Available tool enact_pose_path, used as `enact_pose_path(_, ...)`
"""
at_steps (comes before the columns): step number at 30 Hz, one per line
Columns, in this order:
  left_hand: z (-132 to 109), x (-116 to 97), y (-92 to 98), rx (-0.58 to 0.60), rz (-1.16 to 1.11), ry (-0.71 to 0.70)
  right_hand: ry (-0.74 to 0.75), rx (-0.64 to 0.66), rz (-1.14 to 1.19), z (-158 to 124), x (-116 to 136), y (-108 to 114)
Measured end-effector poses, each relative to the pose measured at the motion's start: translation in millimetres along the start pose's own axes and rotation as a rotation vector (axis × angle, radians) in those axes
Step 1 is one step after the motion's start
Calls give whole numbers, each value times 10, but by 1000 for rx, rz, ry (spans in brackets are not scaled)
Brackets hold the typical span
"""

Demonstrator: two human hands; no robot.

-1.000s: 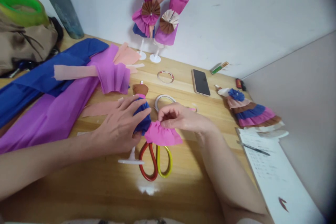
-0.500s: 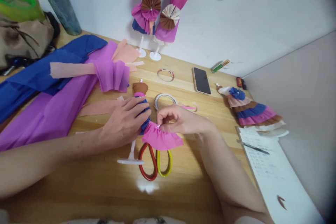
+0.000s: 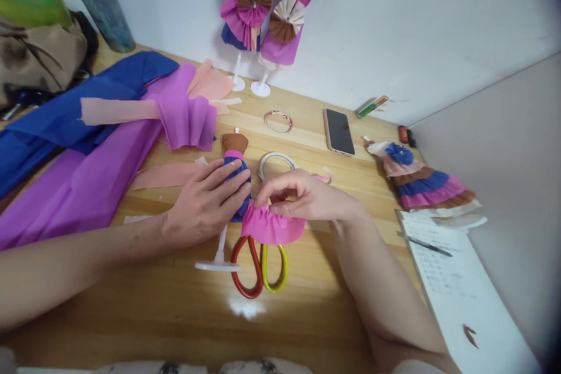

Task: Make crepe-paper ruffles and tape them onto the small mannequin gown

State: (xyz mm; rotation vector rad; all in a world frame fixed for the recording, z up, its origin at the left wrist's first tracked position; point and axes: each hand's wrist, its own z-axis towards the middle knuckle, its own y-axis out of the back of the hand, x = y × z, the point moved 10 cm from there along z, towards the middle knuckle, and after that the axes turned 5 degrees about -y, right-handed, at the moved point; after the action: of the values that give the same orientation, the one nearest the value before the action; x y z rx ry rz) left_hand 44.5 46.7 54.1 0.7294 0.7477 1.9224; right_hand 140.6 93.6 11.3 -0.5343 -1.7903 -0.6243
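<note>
A small dress form (image 3: 235, 144) with a brown top, pink waistband and blue skirt lies on the wooden table, its white stand (image 3: 218, 265) pointing toward me. My left hand (image 3: 210, 198) rests over the blue skirt with its fingers spread, pressing on it. Just to the right, my right hand (image 3: 291, 196) pinches the upper gathered edge of a pink ruffled strip (image 3: 272, 229). The strip's left end touches the blue skirt. Below the strip, scissors show red and yellow handles (image 3: 275, 287); their blades are hidden.
Blue (image 3: 109, 85) and purple crepe paper (image 3: 100, 181) lie at the left. Beyond my hands are a tape roll (image 3: 277, 159), a bracelet-like ring (image 3: 278, 121) and a phone (image 3: 339, 132). Two dressed forms stand by the wall; another dress (image 3: 425, 184) and written paper (image 3: 456, 280) are at the right.
The pink strip has shifted slightly right and up with my right hand's fingers at its gathered edge. My left hand stays on the blue skirt. The view has shifted slightly.
</note>
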Motion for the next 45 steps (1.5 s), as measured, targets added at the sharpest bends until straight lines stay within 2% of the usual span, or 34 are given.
enact_pose_path(9,-32,-16,-9,2,-18,-15,86,43,43,-10,-17,40)
enact_pose_path(27,-32,-31,49,23,2,-56,17,122,247,-24,-186,50)
enact_pose_path(33,-84,0,-3,60,9,-51,-16,123,240,-36,-243,64)
enact_pose_path(45,-180,72,-34,62,-79,21,16,160,165,-48,-244,91)
